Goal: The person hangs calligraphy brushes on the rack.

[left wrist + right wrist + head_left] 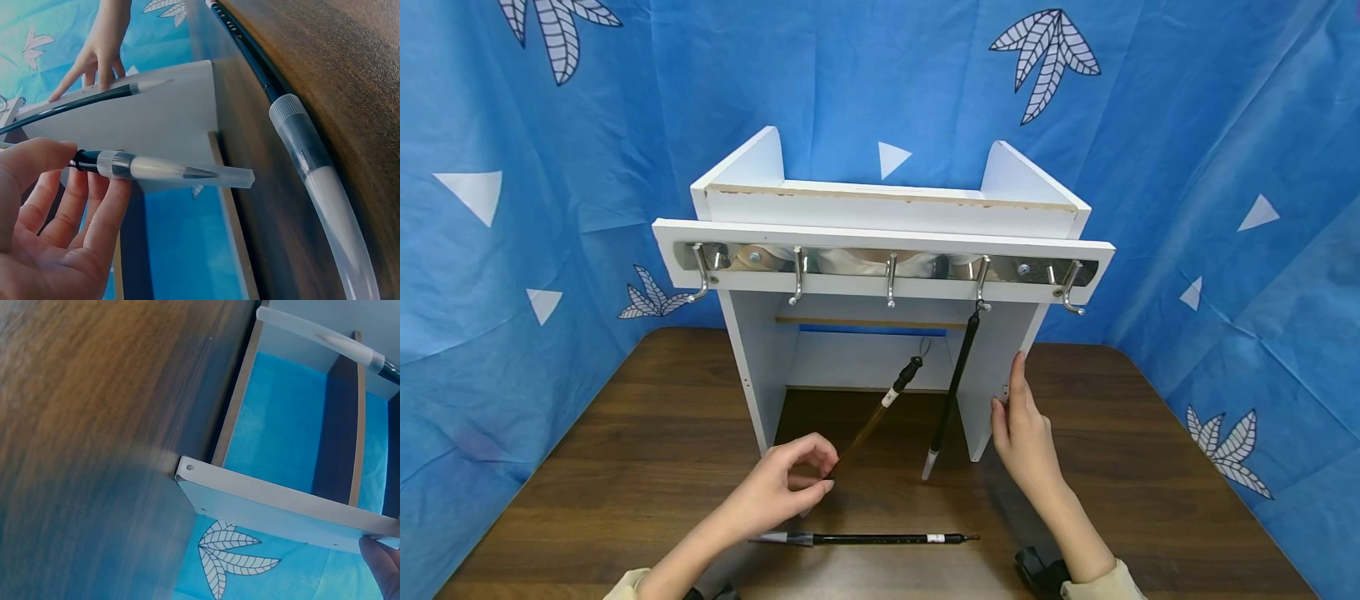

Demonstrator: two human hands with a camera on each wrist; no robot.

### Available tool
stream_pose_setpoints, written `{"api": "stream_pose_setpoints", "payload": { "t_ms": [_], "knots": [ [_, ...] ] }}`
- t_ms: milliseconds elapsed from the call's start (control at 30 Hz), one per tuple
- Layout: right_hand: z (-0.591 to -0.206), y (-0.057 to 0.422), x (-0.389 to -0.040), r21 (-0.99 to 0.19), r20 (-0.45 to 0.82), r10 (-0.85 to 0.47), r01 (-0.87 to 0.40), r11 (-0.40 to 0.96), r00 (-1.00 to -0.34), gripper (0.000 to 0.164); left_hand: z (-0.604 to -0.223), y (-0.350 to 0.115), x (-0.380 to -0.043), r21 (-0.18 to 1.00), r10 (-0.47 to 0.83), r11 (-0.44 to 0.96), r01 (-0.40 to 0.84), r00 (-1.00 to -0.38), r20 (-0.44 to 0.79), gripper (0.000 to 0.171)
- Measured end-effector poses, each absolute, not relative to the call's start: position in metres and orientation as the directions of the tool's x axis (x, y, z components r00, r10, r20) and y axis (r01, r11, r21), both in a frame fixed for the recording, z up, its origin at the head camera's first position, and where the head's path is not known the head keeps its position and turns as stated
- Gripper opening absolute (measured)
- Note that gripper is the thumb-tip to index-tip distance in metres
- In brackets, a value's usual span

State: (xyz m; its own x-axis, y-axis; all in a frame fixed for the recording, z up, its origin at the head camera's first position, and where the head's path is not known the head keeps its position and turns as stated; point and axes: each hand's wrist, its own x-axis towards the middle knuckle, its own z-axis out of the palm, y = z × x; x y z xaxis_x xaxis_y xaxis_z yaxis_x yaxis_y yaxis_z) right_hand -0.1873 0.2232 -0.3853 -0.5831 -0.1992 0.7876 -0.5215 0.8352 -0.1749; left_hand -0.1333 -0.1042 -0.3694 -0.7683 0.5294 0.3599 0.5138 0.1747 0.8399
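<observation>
My left hand pinches a writing brush with a brown handle near its bristle end, thumb against fingers. Its black top and thin loop point up and right, below the hook rail. In the left wrist view a clear cap covers the pale, dark-tipped bristles. My right hand, index finger extended, touches the right side panel of the white shelf. A black brush hangs tip down from a hook on the right. Another black brush lies on the table before the shelf.
The white shelf unit stands on a brown wooden table. Across its front runs a white rail with several metal hooks, the outer ones jutting toward me. A blue patterned curtain surrounds the table's back and sides.
</observation>
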Motion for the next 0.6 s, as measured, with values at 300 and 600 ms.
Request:
{"api": "stream_pose_setpoints", "payload": {
  "t_ms": [300, 600],
  "knots": [
    [-0.3852, 0.2230, -0.1874, -0.173, 0.788, -0.197, -0.516, 0.839, -0.583, 0.091, -0.3641, -0.1041, -0.1316, 0.840, 0.502, 0.144, 0.523, -0.770, 0.393, 0.024],
    [-0.3851, 0.2227, -0.1876, -0.173, 0.788, -0.198, -0.518, 0.837, -0.583, 0.091, -0.3622, -0.1053, -0.1345, 0.835, 0.503, 0.104, 0.541, -0.752, 0.425, 0.024]
  ]
}}
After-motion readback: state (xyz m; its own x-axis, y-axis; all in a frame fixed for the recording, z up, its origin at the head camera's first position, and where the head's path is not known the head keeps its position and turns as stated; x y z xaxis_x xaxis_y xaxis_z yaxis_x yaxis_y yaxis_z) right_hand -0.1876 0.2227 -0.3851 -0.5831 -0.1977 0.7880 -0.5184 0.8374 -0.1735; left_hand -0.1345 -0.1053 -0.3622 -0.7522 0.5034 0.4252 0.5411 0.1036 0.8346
